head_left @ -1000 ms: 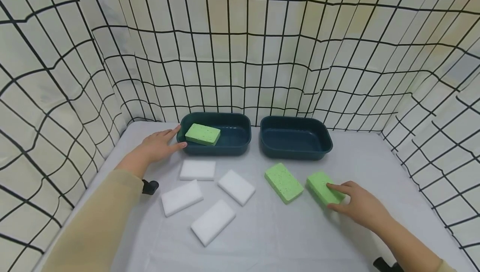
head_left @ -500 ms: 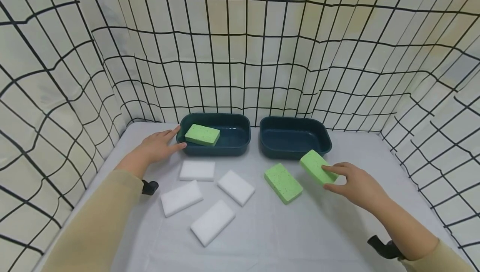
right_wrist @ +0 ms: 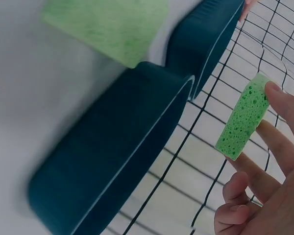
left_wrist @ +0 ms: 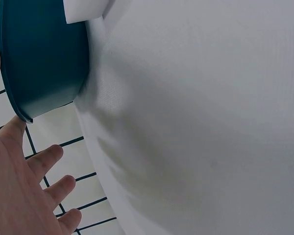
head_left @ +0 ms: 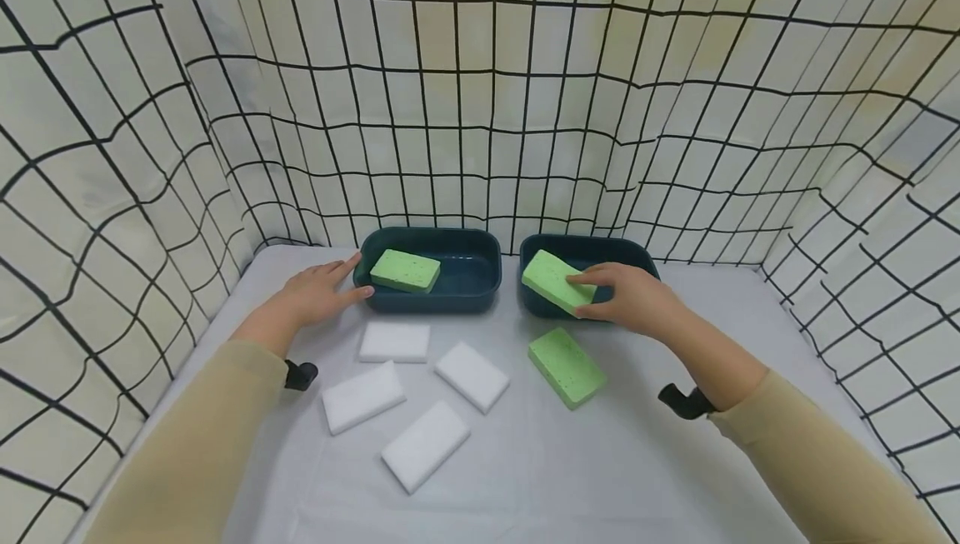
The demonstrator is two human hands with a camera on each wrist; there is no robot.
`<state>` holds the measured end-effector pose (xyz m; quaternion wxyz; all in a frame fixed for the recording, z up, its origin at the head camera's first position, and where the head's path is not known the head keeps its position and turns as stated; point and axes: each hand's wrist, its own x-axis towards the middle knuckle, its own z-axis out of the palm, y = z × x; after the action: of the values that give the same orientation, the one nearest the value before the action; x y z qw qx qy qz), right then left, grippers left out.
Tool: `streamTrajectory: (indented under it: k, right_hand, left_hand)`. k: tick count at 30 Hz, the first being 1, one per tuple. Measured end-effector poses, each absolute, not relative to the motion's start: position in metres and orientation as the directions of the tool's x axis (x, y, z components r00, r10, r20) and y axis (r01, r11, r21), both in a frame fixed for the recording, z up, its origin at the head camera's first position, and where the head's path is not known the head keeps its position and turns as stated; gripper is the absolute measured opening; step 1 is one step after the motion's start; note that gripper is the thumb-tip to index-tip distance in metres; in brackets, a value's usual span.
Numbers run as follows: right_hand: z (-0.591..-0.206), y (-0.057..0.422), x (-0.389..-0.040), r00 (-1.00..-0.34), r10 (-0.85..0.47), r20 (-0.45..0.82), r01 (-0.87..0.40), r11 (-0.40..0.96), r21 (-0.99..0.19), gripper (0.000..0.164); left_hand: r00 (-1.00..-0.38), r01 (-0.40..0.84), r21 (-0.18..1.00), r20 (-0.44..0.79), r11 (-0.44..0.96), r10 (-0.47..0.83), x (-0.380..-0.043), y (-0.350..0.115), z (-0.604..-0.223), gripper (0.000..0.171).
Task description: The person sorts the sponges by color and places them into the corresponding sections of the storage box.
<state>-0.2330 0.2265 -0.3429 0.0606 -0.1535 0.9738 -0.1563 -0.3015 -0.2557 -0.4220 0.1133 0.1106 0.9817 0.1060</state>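
My right hand (head_left: 633, 298) pinches a green sponge (head_left: 557, 279) between thumb and fingers, above the right dark teal bin (head_left: 637, 251). In the right wrist view the pinched sponge (right_wrist: 245, 117) shows its porous edge, apart from the bin's rim. My left hand (head_left: 311, 294) rests with spread fingers against the left end of the left teal bin (head_left: 465, 302); in the left wrist view, fingertips touch that bin's rim. Inside the left bin lies another green sponge (head_left: 405, 270). A third green sponge (head_left: 567, 368) lies on the table in front of the right bin.
Several white sponge blocks lie on the table left of centre, among them one white block (head_left: 426, 446) nearest me. A black wire grid (head_left: 480, 123) stands behind the bins and along both sides. The white-covered table (head_left: 510, 494) stretches in front.
My right hand has lifted the green sponge off the table and carried it left and away from me, over the right bin. The left hand stays at the left bin.
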Motion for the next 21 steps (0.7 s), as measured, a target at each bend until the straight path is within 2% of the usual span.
streamTrajectory:
  k: [13,21]
  right_hand:
    - [-0.334,0.135,-0.290,-0.887,-0.440,-0.144,-0.367,0.857,-0.361,0.053]
    - [-0.339,0.100,-0.317,-0.827,-0.518,-0.220,-0.455,0.846,-0.278,0.051]
  left_hand:
    - [-0.955,0.188,0.228,-0.187,0.955,0.232,-0.302,-0.256,-0.424,0.101]
    - [-0.955,0.179,0.235,-0.194,0.955,0.226,-0.300,-0.256,-0.423,0.098]
